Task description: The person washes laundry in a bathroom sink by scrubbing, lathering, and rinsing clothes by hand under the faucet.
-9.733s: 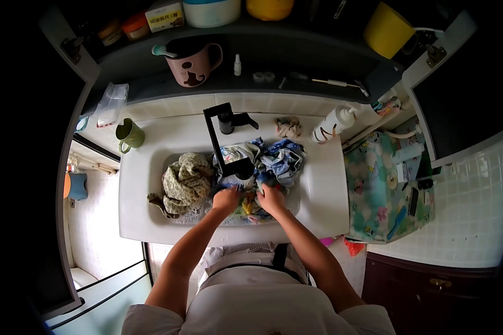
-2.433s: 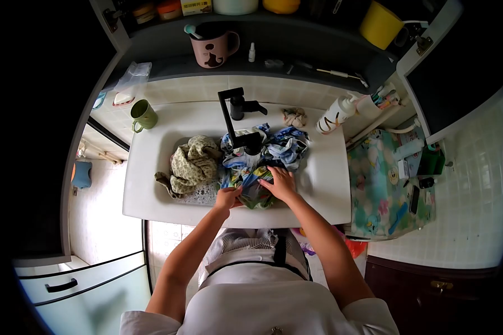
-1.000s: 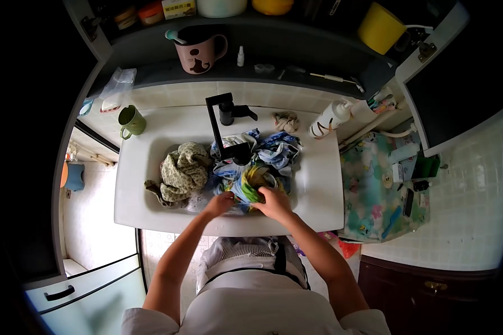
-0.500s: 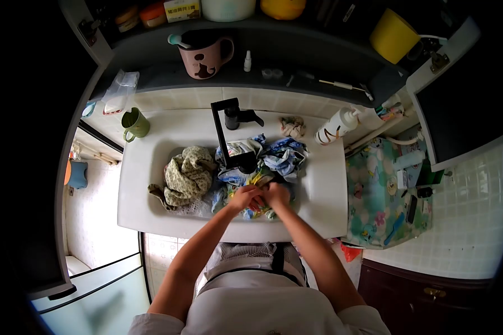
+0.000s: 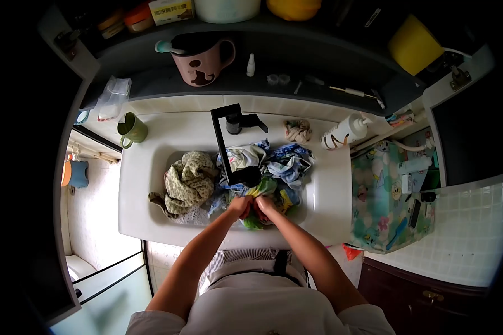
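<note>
In the basin of the white sink [image 5: 140, 223], my left hand [image 5: 241, 206] and my right hand [image 5: 264, 208] are side by side, closed around a green and yellow patterned cloth [image 5: 266, 186]. Part of the cloth sticks out below the hands; the fingertips are mostly hidden. Wet blue and white patterned clothes [image 5: 288, 164] are heaped behind and to the right. To the left lies a bunched beige patterned garment [image 5: 190, 181], with suds [image 5: 191, 216] by its lower edge. The black faucet [image 5: 224, 145] reaches over the basin, its spout just above the cloth.
A green cup [image 5: 133, 129] stands on the sink's left rim, a small crumpled cloth [image 5: 298, 131] and a white pump bottle [image 5: 343, 132] at the back right. A shelf above bears a pink mug [image 5: 201, 66]. Right of the sink, a patterned mat [image 5: 369, 192] holds a blue comb [image 5: 397, 233].
My hands have drawn together around the cloth, the right one moving left and down. More green fabric now shows beneath them. The view has shifted slightly.
</note>
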Motion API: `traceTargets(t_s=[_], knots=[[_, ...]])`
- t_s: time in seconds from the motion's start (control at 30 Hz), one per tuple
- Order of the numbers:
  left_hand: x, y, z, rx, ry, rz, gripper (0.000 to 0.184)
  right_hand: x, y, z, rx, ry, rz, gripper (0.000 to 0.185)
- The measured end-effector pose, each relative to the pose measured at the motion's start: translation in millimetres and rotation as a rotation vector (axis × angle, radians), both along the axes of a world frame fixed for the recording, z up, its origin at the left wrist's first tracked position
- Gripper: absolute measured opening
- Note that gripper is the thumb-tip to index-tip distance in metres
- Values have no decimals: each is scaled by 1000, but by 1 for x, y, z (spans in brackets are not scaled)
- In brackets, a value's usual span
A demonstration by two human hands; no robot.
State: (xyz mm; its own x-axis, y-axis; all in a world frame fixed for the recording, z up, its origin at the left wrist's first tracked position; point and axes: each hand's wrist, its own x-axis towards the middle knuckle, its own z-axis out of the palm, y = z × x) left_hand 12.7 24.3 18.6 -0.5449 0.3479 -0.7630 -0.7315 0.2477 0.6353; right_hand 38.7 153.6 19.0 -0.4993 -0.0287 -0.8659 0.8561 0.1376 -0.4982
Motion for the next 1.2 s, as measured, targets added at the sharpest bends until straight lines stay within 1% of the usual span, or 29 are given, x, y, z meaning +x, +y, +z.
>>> traceTargets(t_s=[0.07,0.13,0.17,0.2,0.23,0.27,0.33,0.37,0.47,0.5,0.53,0.57,0.63,0.7,0.73,0.8,0.83,0.87,0.9,0.93,0.97,1.03,1.07,1.13,1.2], knots=[[-2,3,-19,-47,30,60,31,-3,-1,-13,150,-12,78,40],[-1,11,-34,-36,73,189,32,-12,-3,-10,316,-27,149,46],[-4,14,-44,-31,98,256,33,-17,-4,-20,357,-16,141,54],[-3,14,-83,-97,127,243,33,-20,-5,-36,397,-5,133,62],[-7,13,-64,-104,105,199,34,-23,-6,-41,438,6,124,70],[-11,12,-44,-111,81,153,36,-25,-5,-47,426,-56,151,72],[-16,13,-51,-176,74,68,37,-31,-3,-46,402,-177,200,76],[-19,14,-55,-208,72,24,38,-33,-3,-47,390,-149,185,74],[-19,16,-61,-324,70,30,41,-27,-2,-58,363,-69,150,64],[-18,15,-60,-324,100,13,40,-25,0,-61,365,-45,141,60],[-14,12,-58,-230,113,45,40,-24,2,-59,370,-18,128,55],[-12,9,-56,-132,130,76,40,-18,4,-76,278,31,26,40],[-2,1,-47,27,107,176,38,-1,13,-50,-41,17,-118,35],[2,-19,-34,158,16,12,38,12,22,-15,-357,43,-241,29],[6,-24,-25,227,-32,-76,38,19,19,-5,-298,48,-155,30],[10,-20,-6,152,-173,-63,37,26,16,6,-168,65,25,32],[7,-17,7,178,-272,-63,38,26,13,5,-134,73,85,31],[9,-16,4,199,-297,-59,38,29,9,3,-103,74,140,30],[11,-13,0,220,-323,-58,38,29,3,11,-89,59,92,29],[11,-10,-3,242,-345,-58,39,29,2,3,-76,37,61,28],[11,-7,-5,208,-317,-35,38,30,2,-11,-65,16,28,27],[10,-3,1,135,-256,14,38,29,2,-21,-82,-45,-53,25],[10,-3,2,96,-227,39,37,31,2,-26,-88,-27,-56,25],[12,-4,0,99,-216,-19,35,36,1,-21,-100,3,-66,26],[9,-4,1,88,-163,-101,34,37,6,-7,-84,142,-75,28]])
